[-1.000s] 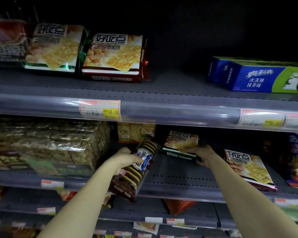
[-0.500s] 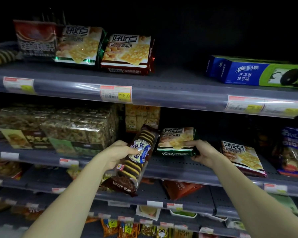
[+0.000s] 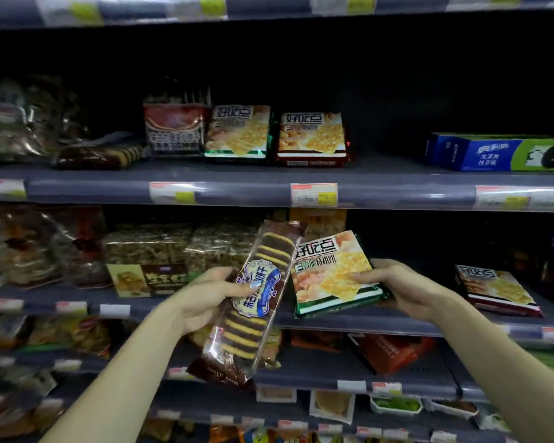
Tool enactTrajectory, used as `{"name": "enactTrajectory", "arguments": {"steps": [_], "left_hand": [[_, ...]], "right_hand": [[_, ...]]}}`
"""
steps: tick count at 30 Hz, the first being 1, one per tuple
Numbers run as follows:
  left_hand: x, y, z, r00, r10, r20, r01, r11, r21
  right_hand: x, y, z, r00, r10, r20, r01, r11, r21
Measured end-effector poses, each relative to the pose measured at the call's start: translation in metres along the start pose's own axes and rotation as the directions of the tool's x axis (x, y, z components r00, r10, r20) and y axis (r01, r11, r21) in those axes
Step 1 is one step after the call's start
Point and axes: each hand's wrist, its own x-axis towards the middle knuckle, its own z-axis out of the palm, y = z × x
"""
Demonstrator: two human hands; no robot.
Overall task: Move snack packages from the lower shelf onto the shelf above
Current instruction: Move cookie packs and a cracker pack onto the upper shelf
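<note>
The left hand (image 3: 205, 298) had its grip clamped on a long brown sleeve of striped sandwich biscuits (image 3: 253, 302), the right hand (image 3: 400, 287) on a green-edged cracker packet (image 3: 330, 276); both packages were lifted before the lower grey shelf (image 3: 349, 322).

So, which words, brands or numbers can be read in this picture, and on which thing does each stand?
"好吃点": green cracker pack in the right hand.
"好吃点": green-edged pack and red-edged pack on the shelf above, and red pack on the lower shelf.
"奥利奥": blue and green box.
"8.": price tag; rest blurred.
Cookie pack in the left hand: label blurred.
Other tags: too blurred.
</note>
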Motion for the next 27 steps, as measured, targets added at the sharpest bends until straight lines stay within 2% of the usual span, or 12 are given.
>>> {"name": "enactTrajectory", "arguments": {"steps": [3, 8, 14, 17, 21, 27], "left_hand": [[-0.035, 0.016, -0.032, 0.994, 0.106, 0.038, -0.104, 0.993, -0.05], [-0.067, 0.042, -0.09, 0.981, 0.196, 0.002, -0.195, 0.979, -0.056], [-0.072, 0.078, -0.136, 0.922, 0.337, -0.191, -0.355, 0.932, -0.068], [-0.058, 0.098, -0.141, 0.879, 0.366, -0.307, -0.406, 0.91, -0.079], [-0.034, 0.122, -0.148, 0.841, 0.385, -0.38, -0.449, 0.889, -0.094], [-0.008, 0.146, -0.162, 0.806, 0.425, -0.413, -0.487, 0.872, -0.054]], "right_hand": [[-0.012, -0.025, 0.038, 0.996, -0.057, 0.066, 0.059, 0.998, -0.034], [-0.024, -0.071, 0.086, 0.979, -0.157, 0.127, 0.169, 0.982, -0.089], [0.002, -0.127, 0.108, 0.948, -0.318, -0.001, 0.318, 0.947, -0.044], [0.027, -0.158, 0.118, 0.92, -0.389, -0.048, 0.391, 0.919, 0.051], [0.062, -0.187, 0.129, 0.882, -0.461, -0.099, 0.464, 0.885, 0.018], [0.109, -0.209, 0.133, 0.887, -0.435, -0.153, 0.434, 0.9, -0.044]]}}
